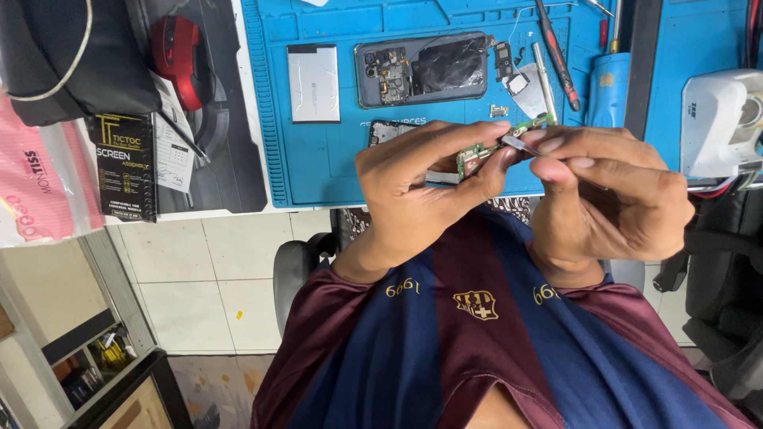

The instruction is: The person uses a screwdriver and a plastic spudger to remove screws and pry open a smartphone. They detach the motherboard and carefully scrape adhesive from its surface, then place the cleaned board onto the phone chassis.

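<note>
While both hands meet mid-frame, the green circuit board (485, 147) sits pinched betw. left hand (421, 187) fingers, at 3 o'clock of that hand. Right hand (604, 191), at 3 o'clock of the board, pinches a thin metal tool (518, 144) touching it. Opened phone (421, 70) & battery (313, 83) lie at 12 o'clock on the blue mat (334, 167) on the tabletop.

open mat (334, 171) left of hands | opened phone (421, 70), battery (313, 83), tools crowd far side
</note>
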